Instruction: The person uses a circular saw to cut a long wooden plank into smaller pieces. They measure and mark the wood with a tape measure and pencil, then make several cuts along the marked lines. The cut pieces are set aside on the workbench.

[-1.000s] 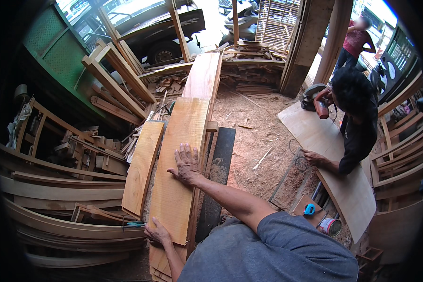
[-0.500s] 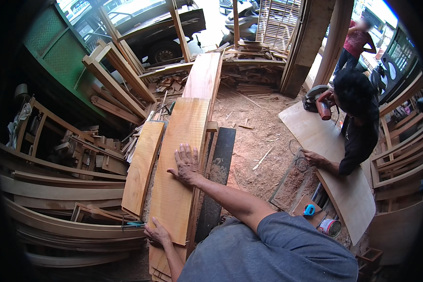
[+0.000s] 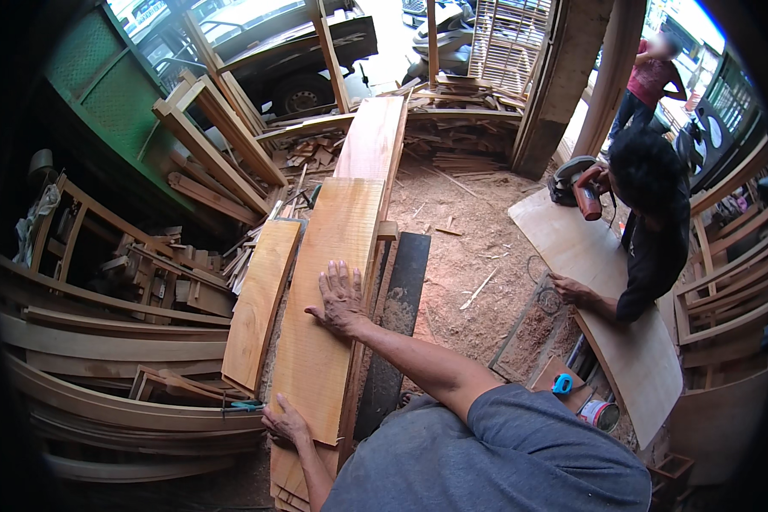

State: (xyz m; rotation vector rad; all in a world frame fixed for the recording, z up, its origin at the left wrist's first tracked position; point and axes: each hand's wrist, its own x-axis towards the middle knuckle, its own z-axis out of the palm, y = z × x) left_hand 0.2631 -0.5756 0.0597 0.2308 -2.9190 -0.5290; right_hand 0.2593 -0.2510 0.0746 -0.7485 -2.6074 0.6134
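Observation:
A long, light-brown wooden plank lies lengthwise in front of me, on top of other boards. My right hand rests flat on its upper face with the fingers spread. At the near left edge of the same plank, my left hand grips the side near its end, with some fingers hidden. Beneath it, the ends of more boards stick out toward me. A pinkish board extends beyond the plank's far end. Just to the left lies a shorter plank.
On the right, a co-worker holds a circular saw over a pale sheet of wood. A blue tape measure and a can are near it. Curved wooden pieces are stacked at left. Sawdust covers the floor.

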